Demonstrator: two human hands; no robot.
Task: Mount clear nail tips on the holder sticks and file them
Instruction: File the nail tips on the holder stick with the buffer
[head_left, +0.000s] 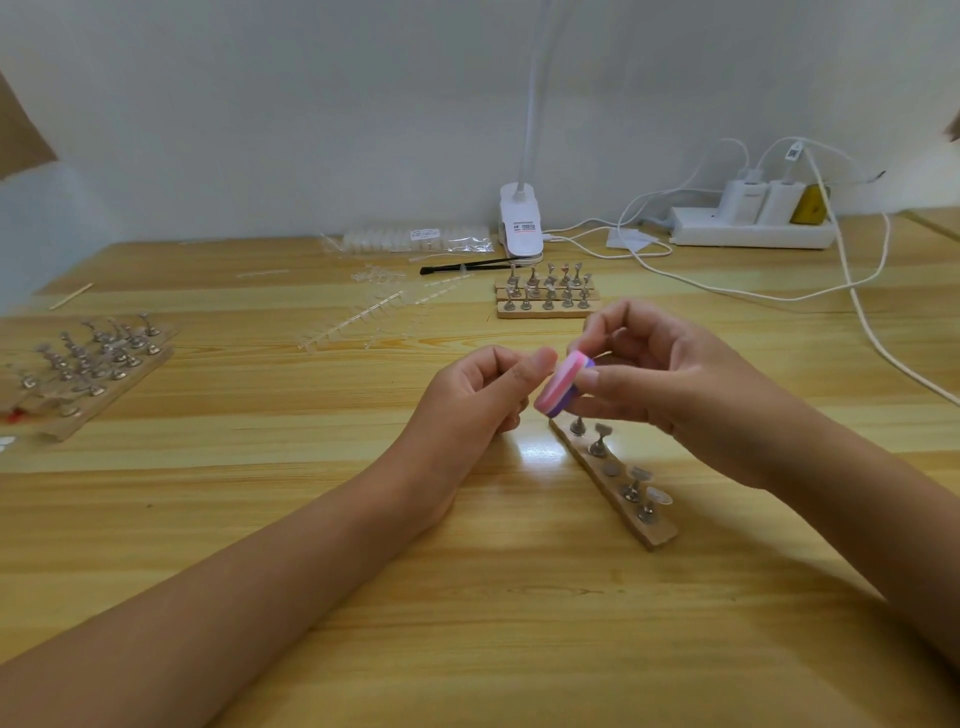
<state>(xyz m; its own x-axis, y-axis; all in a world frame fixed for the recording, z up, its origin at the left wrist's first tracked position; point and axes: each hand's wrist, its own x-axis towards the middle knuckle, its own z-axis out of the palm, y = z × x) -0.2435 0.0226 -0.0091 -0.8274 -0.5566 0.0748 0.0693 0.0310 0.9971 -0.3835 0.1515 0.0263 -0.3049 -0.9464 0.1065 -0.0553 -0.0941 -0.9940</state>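
Observation:
My right hand (670, 384) grips a pink and purple file block (561, 383) between thumb and fingers, above the table's middle. My left hand (483, 395) is curled right beside the block, its thumb tip against the pink face; whatever it pinches is hidden by the fingers. Just below the hands lies a wooden strip (660, 535) with several metal holder sticks (631, 491); two near its front end carry clear nail tips (658, 496).
More wooden strips with holder sticks (545, 293) stand behind the hands, and another group (93, 358) lies at the left. Clear tip sprues (374, 312) and a bag of tips (415, 240) lie at the back. A clip lamp (521, 223), power strip (753, 231) and cables sit at the back right.

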